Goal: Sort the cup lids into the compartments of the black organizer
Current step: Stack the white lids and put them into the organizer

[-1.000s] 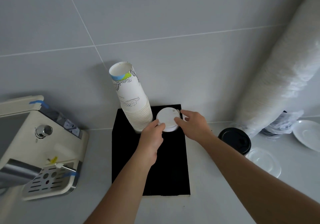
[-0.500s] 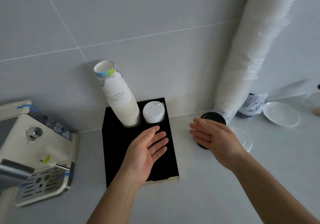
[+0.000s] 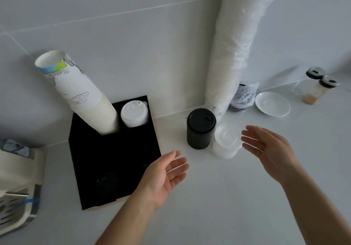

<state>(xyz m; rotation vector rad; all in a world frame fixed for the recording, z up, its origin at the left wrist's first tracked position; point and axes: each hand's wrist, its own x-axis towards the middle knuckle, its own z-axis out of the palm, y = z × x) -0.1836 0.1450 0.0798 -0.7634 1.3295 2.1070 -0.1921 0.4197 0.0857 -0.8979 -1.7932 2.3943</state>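
The black organizer (image 3: pixel 114 161) stands on the white counter (image 3: pixel 218 197) against the far wall. Its far right compartment holds a stack of white lids (image 3: pixel 134 114) with small drinking spouts, beside a tilted stack of paper cups (image 3: pixel 79 93) in the far left one. To the right stand a stack of black lids (image 3: pixel 200 129) and, touching it, a shorter stack of clear lids (image 3: pixel 226 140). The left hand (image 3: pixel 164 176) and the right hand (image 3: pixel 267 148) are both spread, palms turned inward, holding nothing.

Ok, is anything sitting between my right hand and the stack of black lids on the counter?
Yes. The stack of clear lids stands directly between the right hand and the stack of black lids, right beside the black one. The left hand has open counter.
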